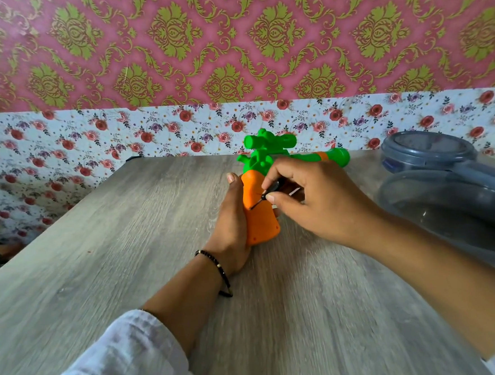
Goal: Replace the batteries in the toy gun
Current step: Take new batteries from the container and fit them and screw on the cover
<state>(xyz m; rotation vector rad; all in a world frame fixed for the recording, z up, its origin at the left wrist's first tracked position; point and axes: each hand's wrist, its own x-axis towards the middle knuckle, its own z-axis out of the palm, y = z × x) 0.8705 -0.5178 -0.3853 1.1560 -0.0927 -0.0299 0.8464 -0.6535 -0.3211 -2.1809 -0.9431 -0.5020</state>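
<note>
The toy gun (260,215) has an orange grip and a green body with a barrel pointing right. It lies on the wooden table (128,254) with the grip toward me. My left hand (232,220) grips the orange handle from the left side, thumb up along its edge. My right hand (314,200) pinches a small black screwdriver (265,193) between thumb and fingers. The screwdriver's tip touches the side of the orange grip. No batteries are visible.
A grey plastic container (452,202) and its round lid (425,148) sit at the table's right side, close to my right forearm. A floral-papered wall (148,132) runs along the table's far edge. Bare tabletop stretches to the left and front.
</note>
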